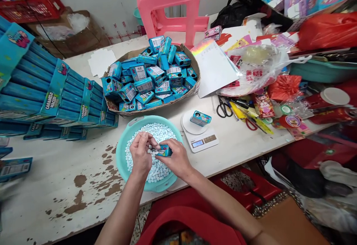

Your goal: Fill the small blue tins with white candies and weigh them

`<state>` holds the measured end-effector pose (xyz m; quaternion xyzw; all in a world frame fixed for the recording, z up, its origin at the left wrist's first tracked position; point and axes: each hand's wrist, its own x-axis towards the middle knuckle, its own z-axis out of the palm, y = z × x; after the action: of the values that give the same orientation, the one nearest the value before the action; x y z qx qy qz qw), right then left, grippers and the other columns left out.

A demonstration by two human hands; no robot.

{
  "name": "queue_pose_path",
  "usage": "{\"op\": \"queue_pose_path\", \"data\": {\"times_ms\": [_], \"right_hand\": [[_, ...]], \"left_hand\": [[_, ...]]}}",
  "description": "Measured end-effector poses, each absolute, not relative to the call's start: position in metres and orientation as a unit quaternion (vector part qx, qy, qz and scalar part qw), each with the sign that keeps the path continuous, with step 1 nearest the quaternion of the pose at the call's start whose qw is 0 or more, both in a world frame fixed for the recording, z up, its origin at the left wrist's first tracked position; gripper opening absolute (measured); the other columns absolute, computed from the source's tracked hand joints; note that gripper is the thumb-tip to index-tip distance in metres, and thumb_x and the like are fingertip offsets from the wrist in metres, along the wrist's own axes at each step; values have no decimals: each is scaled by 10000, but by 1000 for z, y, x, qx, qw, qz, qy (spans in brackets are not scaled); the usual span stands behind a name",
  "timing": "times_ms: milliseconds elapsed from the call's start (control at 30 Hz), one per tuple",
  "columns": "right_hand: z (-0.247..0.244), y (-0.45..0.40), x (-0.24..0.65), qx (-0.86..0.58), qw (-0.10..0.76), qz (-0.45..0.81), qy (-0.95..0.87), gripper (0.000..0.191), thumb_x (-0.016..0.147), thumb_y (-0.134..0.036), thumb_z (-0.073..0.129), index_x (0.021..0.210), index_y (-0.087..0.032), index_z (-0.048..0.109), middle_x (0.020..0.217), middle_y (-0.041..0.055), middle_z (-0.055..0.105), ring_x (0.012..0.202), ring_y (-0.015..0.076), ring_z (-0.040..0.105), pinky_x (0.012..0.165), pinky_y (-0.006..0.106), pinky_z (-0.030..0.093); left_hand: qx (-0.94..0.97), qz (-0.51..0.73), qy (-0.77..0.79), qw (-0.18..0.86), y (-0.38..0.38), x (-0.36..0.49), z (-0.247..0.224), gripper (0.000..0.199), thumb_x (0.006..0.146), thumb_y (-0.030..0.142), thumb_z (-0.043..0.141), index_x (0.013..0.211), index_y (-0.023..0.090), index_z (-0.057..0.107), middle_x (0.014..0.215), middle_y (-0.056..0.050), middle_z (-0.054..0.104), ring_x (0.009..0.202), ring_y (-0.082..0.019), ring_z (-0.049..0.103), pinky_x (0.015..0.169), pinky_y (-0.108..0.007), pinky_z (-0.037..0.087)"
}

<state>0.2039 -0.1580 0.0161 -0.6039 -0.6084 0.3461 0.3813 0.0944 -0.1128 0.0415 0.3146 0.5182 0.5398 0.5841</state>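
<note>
My right hand grips a small blue box over a round turquoise basin. Beside it my left hand is closed, with a few pale candies showing at its fingers by the box's end. White and pale blue candies fill the basin. To the right of the basin, another blue box lies on the round plate of a white digital scale. Behind the basin, a cardboard tray holds many blue boxes.
Stacked blue display packs stand at the left. A pink plastic stool is at the back. Black scissors, pens, plastic bags and a white sheet lie on the right part of the table.
</note>
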Motion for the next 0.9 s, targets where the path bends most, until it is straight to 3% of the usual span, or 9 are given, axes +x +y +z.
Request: {"op": "queue_pose_path", "data": {"times_ms": [267, 400, 533, 633, 733, 900], "right_hand": [[19, -156, 209, -594, 401, 373, -589, 367, 603, -253, 822, 914, -235, 628, 871, 9, 667, 862, 212, 614, 764, 326, 448], [23, -163, 221, -567, 451, 398, -563, 361, 629, -291, 810, 943, -233, 641, 921, 28, 670, 898, 210, 622, 801, 334, 481], [27, -176, 236, -555, 486, 411, -536, 355, 657, -303, 795, 971, -236, 643, 962, 43, 666, 926, 209, 623, 833, 340, 494], [28, -182, 245, -560, 477, 413, -536, 358, 655, -281, 798, 975, -238, 642, 956, 42, 661, 916, 211, 621, 819, 335, 499], [27, -183, 250, -566, 488, 401, -530, 359, 658, -262, 794, 979, -235, 635, 949, 36, 652, 902, 206, 619, 803, 325, 499], [21, -180, 252, -589, 481, 393, -517, 339, 680, -278, 775, 979, -230, 620, 938, 37, 633, 884, 203, 612, 781, 325, 498]], "left_hand": [[339, 544, 484, 596, -117, 95, 58, 211, 844, 344, 527, 742, 164, 571, 542, 3, 544, 499, -136, 562, 513, -254, 446], [374, 590, 524, 488, -98, 81, 33, 243, 864, 400, 469, 796, 186, 561, 598, 10, 548, 530, -145, 561, 564, -293, 471], [556, 401, 628, 368, -73, 82, -31, 231, 804, 420, 539, 814, 196, 596, 838, -50, 602, 835, -205, 590, 774, -357, 462], [630, 307, 623, 347, -76, 97, -69, 190, 727, 385, 643, 807, 215, 617, 960, -81, 595, 1005, -256, 521, 904, -403, 381], [673, 255, 599, 351, -95, 105, -84, 171, 705, 383, 670, 732, 230, 599, 859, -62, 582, 912, -248, 516, 871, -382, 374], [528, 327, 646, 443, -118, 82, -76, 303, 640, 423, 714, 567, 200, 521, 577, 12, 477, 575, -150, 449, 571, -252, 375]]}}
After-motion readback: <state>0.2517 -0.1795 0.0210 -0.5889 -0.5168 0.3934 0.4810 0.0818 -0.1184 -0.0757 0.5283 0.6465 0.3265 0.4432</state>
